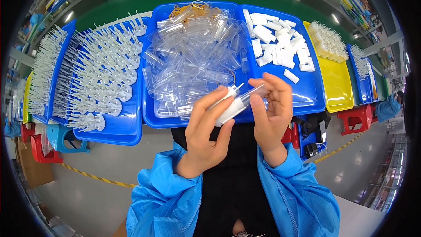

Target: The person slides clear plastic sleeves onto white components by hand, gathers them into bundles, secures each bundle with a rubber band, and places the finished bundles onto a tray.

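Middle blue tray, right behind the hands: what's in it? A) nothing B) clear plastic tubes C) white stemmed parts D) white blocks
B: the middle blue tray is heaped with clear plastic tubes; the white blocks lie in the tray to its right, the white stemmed parts in the one to its left.

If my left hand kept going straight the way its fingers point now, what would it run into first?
Probably the heap of clear plastic tubes in the middle blue tray. The left hand points up and away while holding a white part; depth is hard to judge.
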A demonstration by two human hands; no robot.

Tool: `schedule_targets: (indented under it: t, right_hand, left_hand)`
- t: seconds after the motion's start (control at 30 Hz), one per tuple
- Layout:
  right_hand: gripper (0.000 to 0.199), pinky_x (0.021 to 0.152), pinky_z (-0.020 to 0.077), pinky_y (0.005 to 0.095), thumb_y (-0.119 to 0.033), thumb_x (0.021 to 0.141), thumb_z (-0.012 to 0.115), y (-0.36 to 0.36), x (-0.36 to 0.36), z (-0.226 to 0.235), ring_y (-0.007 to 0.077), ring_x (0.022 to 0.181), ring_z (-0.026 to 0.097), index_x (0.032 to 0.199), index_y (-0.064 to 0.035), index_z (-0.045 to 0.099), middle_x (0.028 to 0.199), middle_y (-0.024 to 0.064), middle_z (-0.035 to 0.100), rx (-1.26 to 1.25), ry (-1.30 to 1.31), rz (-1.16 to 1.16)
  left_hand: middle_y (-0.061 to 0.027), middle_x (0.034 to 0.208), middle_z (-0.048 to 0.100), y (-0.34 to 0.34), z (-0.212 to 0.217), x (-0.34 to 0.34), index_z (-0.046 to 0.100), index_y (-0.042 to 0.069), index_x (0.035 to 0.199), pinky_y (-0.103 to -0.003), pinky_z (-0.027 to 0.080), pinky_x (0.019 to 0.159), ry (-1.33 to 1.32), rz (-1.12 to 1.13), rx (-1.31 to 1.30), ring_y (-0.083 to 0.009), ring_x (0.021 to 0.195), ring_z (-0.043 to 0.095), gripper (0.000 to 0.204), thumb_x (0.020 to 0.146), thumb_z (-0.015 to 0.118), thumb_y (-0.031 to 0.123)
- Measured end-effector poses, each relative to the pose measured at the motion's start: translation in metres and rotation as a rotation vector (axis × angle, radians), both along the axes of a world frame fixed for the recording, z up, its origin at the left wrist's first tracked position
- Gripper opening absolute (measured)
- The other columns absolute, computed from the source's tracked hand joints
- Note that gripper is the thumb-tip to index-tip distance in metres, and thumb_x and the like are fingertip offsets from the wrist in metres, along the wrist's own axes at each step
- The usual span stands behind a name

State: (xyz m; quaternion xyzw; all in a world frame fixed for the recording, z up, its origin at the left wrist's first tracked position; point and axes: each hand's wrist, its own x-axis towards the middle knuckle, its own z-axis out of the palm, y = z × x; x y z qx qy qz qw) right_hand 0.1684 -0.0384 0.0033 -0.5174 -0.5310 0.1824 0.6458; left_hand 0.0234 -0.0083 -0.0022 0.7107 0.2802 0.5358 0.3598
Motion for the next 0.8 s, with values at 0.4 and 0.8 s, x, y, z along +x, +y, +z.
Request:
schedule_targets:
  t: [0.4,0.8]
  right_hand:
    - [0.089,0.099,0.0415,0.0419,-0.020,0.057,0.086,0.002,-0.001,0.013,0.0340,0.117,0.051,0.131,-0.0010,0.041,0.134,0.0220,0.046,-0.040,-0.522,0.033]
    - [0.065,0.098,0.0406,0.0463,-0.021,0.061,0.082,-0.002,-0.008,0.006,0.0306,0.111,0.057,0.117,0.0006,0.058,0.119,0.0165,0.058,0.109,-0.643,-0.091]
  left_hand:
    - [-0.0238,0.120,0.060,-0.003,-0.020,0.015,0.054,-0.005,0.119,-0.045,0.052,0.093,0.001,0.170,0.275,-0.0430,0.115,0.057,0.052,0.073,0.078,-0.002]
    - [-0.0280,0.129,0.052,-0.002,-0.026,0.010,0.039,-0.006,0.131,-0.045,0.045,0.101,-0.001,0.120,0.306,-0.0390,0.122,0.052,0.062,0.081,0.074,0.004]
